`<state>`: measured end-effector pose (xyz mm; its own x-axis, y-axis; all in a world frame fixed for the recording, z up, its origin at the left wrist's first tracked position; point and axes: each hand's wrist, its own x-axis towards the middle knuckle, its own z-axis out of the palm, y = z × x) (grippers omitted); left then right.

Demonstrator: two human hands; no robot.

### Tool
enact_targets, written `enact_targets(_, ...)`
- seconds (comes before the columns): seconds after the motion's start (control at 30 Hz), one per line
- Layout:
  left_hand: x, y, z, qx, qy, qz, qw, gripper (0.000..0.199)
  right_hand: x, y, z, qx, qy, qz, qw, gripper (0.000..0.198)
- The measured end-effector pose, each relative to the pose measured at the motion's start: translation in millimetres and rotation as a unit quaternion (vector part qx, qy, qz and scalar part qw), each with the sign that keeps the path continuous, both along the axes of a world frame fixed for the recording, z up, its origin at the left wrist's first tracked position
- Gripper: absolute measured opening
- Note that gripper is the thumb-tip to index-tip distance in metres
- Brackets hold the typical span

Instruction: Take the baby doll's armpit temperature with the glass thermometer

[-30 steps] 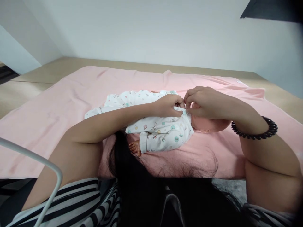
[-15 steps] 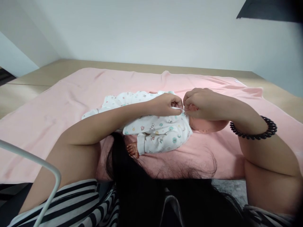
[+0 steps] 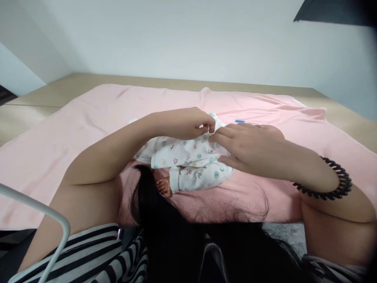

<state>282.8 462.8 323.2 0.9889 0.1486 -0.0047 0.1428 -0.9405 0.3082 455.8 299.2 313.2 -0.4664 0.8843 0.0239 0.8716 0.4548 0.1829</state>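
Note:
A baby doll lies on its back with its head to the right, dressed in a white baby shirt [image 3: 188, 153] with small coloured prints. My left hand [image 3: 188, 124] is over the chest, its thumb and fingers pinched on the shirt's front. My right hand [image 3: 247, 147] reaches across the doll's neck and shoulder. Its fingers lie stretched out, their tips touching the shirt beside my left fingers, and the thumb is apart. Most of the doll's head [image 3: 272, 130] is hidden behind my right hand. One brown doll hand [image 3: 165, 186] sticks out of the near sleeve.
A pink blanket [image 3: 97, 118] covers much of the wooden table [image 3: 38, 112]. Behind my right hand, part of a small blue object [image 3: 240, 121] shows on the blanket. Long black hair [image 3: 167, 236] hangs over the near edge. A white curved bar [image 3: 44, 210] crosses the lower left.
Both hands have shifted left along the shirt, from the collar toward the chest. My right hand has come nearer and straightened its fingers. The blue object has come into view.

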Motion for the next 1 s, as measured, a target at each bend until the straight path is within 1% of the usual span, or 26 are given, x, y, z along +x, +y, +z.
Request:
enact_targets(0.07,-2,0,-0.8,0.016,0.010,0.003,1.000,0.023,-9,-12,-6,0.005,-0.051,0.027,0.998,0.025)
enact_targets(0.1,-2,1,-1.3,0.022,0.011,0.002,1.000,0.023,-12,-17,-9,0.007,-0.072,0.037,0.997,0.028)
enact_targets(0.2,-5,1,-1.8,0.033,0.001,-0.002,0.999,0.022,-18,-31,-16,0.017,-0.119,0.036,0.992,0.044)
enact_targets(0.33,-7,0,-0.3,0.041,-0.003,0.007,0.999,0.022,-23,-39,-18,0.028,-0.152,0.037,0.987,0.043)
enact_targets(0.47,-8,-2,0.4,0.054,-0.003,0.018,0.998,0.022,-26,-40,-21,0.061,-0.147,0.040,0.986,0.045)
enact_targets(0.57,-9,-5,1.1,0.063,0.006,0.018,0.998,0.017,-25,-39,-26,0.075,-0.141,0.054,0.986,0.056)
enact_targets(0.67,-10,-7,2.0,0.066,0.014,0.024,0.997,0.017,-23,-36,-31,0.079,-0.132,0.055,0.987,0.063)
enact_targets(0.8,-9,-6,1.2,0.061,0.008,0.023,0.998,0.015,-22,-31,-34,0.080,-0.116,0.055,0.988,0.060)
enact_targets(1.0,-5,-4,-1.4,0.069,0.012,0.025,0.997,0.012,-22,-26,-28,0.056,-0.091,0.055,0.993,0.054)
